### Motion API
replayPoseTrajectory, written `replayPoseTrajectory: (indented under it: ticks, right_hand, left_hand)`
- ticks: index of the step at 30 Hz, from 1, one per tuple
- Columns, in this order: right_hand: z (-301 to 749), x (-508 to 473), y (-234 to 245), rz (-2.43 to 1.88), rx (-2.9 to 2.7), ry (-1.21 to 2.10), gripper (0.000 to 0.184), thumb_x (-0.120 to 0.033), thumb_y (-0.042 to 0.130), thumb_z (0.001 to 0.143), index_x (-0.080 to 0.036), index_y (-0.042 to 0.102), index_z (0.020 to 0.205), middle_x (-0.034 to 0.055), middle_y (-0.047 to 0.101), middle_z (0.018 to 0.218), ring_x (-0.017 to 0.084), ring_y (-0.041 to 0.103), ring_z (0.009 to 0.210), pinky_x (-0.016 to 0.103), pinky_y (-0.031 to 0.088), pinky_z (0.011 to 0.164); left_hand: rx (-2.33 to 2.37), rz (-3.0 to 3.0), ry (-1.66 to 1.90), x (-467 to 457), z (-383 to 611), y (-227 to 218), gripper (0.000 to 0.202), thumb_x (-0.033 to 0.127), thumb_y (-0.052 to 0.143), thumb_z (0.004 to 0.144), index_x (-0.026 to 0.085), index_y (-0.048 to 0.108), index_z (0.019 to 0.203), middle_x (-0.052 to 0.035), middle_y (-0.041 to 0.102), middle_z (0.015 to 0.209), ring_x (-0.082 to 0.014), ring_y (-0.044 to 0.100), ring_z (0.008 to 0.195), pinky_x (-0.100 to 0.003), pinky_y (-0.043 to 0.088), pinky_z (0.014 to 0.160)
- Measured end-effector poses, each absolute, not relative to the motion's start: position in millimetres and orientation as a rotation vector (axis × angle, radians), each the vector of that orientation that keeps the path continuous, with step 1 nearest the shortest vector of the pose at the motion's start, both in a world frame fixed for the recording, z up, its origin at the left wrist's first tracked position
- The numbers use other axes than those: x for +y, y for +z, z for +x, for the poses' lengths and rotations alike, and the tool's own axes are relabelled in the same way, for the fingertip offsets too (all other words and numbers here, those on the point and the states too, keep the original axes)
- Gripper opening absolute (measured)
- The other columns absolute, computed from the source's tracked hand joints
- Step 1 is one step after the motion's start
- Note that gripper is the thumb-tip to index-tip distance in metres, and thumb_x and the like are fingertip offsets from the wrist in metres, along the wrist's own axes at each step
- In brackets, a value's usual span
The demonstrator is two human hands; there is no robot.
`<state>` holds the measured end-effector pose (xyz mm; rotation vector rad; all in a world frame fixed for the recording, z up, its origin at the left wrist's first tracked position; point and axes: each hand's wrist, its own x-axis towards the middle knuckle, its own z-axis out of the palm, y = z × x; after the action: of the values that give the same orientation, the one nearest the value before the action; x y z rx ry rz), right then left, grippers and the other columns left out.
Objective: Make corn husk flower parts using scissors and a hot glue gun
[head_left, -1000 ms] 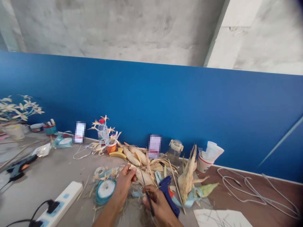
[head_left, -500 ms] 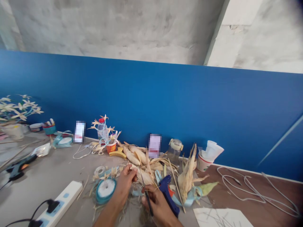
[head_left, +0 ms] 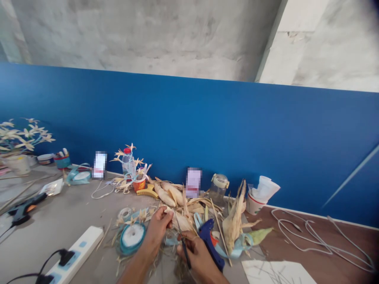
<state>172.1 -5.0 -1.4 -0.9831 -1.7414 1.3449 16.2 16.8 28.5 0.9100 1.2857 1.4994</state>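
Observation:
My left hand [head_left: 155, 232] pinches the end of a pale dry corn husk piece [head_left: 180, 221] over the grey table. Close beside it, my right hand [head_left: 199, 258] is closed round a pair of dark scissors [head_left: 184, 244], whose blades point up toward the husk. A blue glue gun [head_left: 210, 242] lies just right of my right hand. A teal ribbon spool [head_left: 132, 238] sits just left of my left hand. Loose husks and light blue ribbon scraps lie all around both hands.
A white power strip [head_left: 77, 252] with black plugs lies at the lower left. Another glue gun [head_left: 22, 211] lies far left. Husk flowers in a red cup [head_left: 139, 184], a glass jar [head_left: 218, 189], paper cups [head_left: 257, 201] and white cables [head_left: 314, 236] line the blue partition.
Both hands stay nearly in place; my left hand has shifted slightly up on the husk and the scissors have edged a little closer to it.

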Motion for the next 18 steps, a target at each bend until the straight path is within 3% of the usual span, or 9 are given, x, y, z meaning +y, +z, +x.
replayPoseTrajectory:
  ticks: [10, 18]
  right_hand:
    - [172.4, -5.4, -1.3, -1.014, -1.715, 1.362, 0.022, -0.036, 0.06, 0.073, -0.019, 0.066, 0.085, -0.0026, 0.052, 0.061, 0.013, 0.042, 0.057, 0.023, 0.033, 0.056]
    - [171.6, -6.4, 1.9, -1.04, -1.708, 1.398, 0.019, -0.033, 0.06, 0.073, -0.018, 0.066, 0.083, -0.0036, 0.051, 0.058, 0.012, 0.04, 0.054, 0.023, 0.031, 0.054]
  left_hand:
    - [1.29, 0.982, 1.495, 15.9, 14.2, 36.9, 0.036, 0.048, 0.068, 0.057, 0.019, 0.057, 0.072, 0.0076, 0.048, 0.045, -0.0117, 0.044, 0.041, -0.024, 0.034, 0.047]
    - [1.352, 1.16, 1.513, 12.5, 12.3, 38.2, 0.038, 0.057, 0.055, 0.071, 0.021, 0.053, 0.058, 0.0034, 0.049, 0.045, -0.0141, 0.045, 0.044, -0.026, 0.035, 0.05]
